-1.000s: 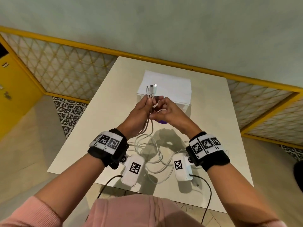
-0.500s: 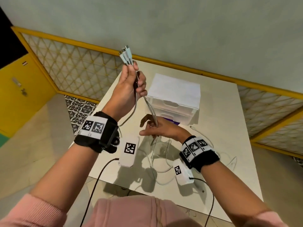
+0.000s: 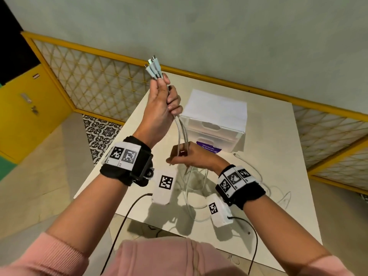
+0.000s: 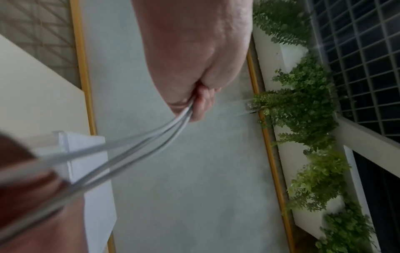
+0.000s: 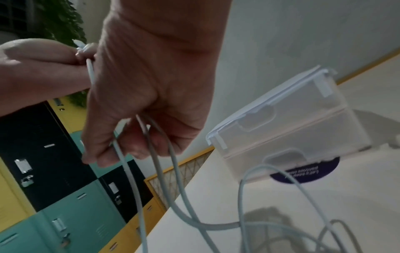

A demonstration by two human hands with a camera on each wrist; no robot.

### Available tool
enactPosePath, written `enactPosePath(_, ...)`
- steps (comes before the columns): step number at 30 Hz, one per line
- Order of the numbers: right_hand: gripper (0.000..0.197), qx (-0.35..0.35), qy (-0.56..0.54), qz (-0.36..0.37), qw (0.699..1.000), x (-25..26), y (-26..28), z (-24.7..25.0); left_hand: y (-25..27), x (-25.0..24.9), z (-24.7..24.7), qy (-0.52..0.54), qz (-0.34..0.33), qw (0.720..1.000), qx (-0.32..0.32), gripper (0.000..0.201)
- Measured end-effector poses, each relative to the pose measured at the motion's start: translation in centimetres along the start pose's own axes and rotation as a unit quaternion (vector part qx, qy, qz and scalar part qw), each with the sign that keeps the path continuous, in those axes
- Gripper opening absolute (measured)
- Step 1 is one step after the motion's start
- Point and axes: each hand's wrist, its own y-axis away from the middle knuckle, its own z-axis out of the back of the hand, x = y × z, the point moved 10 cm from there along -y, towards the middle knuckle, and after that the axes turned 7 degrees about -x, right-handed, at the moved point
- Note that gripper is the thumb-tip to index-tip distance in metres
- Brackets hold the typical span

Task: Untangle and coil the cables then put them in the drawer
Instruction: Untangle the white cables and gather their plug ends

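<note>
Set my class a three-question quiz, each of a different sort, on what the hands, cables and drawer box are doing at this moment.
1. True or false: the left hand grips the cables just below their plugs.
2. The drawer unit on the table is: A) pulled open, B) closed, C) tipped over.
3. Fill in: below the left hand the cables run down through the ____ hand.

Key: 1 true; 2 B; 3 right.

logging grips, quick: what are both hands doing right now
Left hand: gripping the cables just below their plugs.
Right hand: fingers curled loosely around the same cables, lower down.
</note>
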Motion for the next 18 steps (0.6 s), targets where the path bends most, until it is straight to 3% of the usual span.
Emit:
enactPosePath(5, 0.028, -0.001, 0.14, -0.06, 0.988, -7.0, 0.8, 2.8, -0.4, -3.9, 2.2, -0.098, -0.099, 0.989, -0.051, 0.024)
enactPosePath(10, 0.017, 0.012, 0.115, -0.073, 0.991, -10.5, 2.8, 3.5, 0.8, -4.7, 3.8, -0.246, -0.145, 0.955, -0.078, 0.026)
enactPosePath(12, 0.023, -0.007, 0.136, -0.065, 0.989, -9.9, 3.0, 4.6, 1.5, -3.1, 3.3, -0.375, -0.147, 0.915, -0.036, 0.037)
enactPosePath(15, 0.022, -0.028, 0.151, -0.041, 0.987, -7.0, 3.1, 6.4, 2.5, 2.0, 2.6, -0.597, -0.091, 0.793, 0.08, 0.041)
enactPosePath(16, 0.022, -0.028, 0.163, -0.031, 0.986, -5.6, 3.2, 6.8, 2.9, 3.6, 2.5, -0.623, -0.067, 0.772, 0.108, 0.046)
enactPosePath(18, 0.023, -0.021, 0.175, -0.011, 0.984, -2.8, 3.3, 7.3, 3.4, 6.5, 2.4, -0.607, -0.025, 0.78, 0.149, 0.054)
